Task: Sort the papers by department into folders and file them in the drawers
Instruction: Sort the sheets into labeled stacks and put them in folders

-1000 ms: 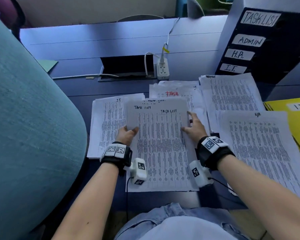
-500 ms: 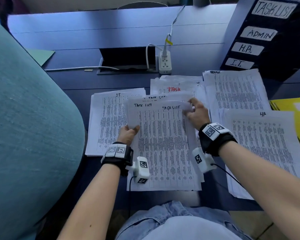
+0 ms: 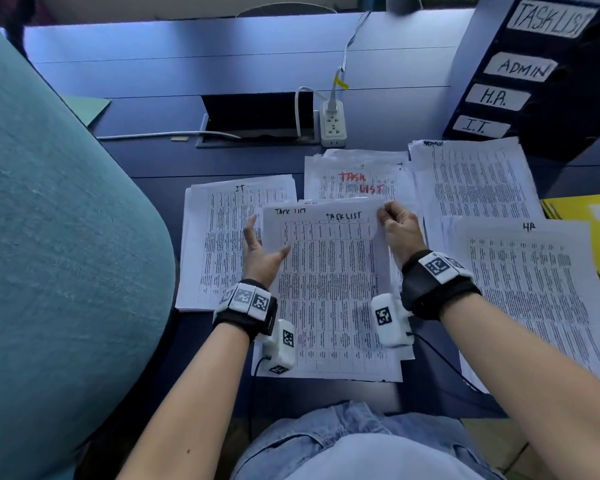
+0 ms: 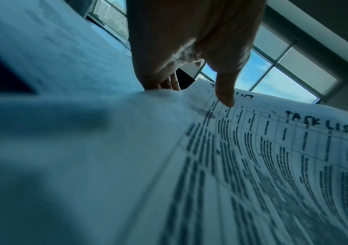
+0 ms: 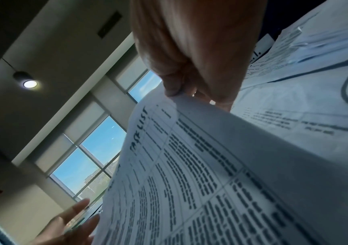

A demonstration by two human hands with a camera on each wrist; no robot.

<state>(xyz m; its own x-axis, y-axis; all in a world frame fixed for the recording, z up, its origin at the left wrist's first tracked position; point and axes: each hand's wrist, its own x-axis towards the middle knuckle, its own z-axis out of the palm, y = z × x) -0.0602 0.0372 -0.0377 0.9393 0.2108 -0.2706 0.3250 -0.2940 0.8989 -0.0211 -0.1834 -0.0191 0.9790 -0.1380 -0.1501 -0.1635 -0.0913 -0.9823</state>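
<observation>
A stack of sheets headed "TASK LIST" (image 3: pixel 329 289) lies in front of me on the dark desk (image 3: pixel 222 74). My right hand (image 3: pixel 387 213) pinches its top right corner between thumb and fingers and lifts that corner; the right wrist view shows the sheets (image 5: pixel 189 165) bowed up under the pinch (image 5: pixel 179 89). My left hand (image 3: pixel 264 244) is at the stack's left edge, fingers straight and spread, with only the thumb (image 4: pixel 223 92) lying on the top sheet (image 4: pixel 252 157).
Sorted piles surround the stack: IT (image 3: pixel 229 237) left, a red-lettered task list pile (image 3: pixel 357 181) behind, admin (image 3: pixel 471 181) and HR (image 3: pixel 527 289) right. A yellow IT folder (image 3: pixel 589 216) lies far right, under the labelled drawer unit (image 3: pixel 534 74). Power strip (image 3: pixel 332 124), teal chair back (image 3: pixel 49 271).
My right hand slid from the stack's right edge up to the top right corner and pinched it. My left hand let go of the left edge and spread its fingers.
</observation>
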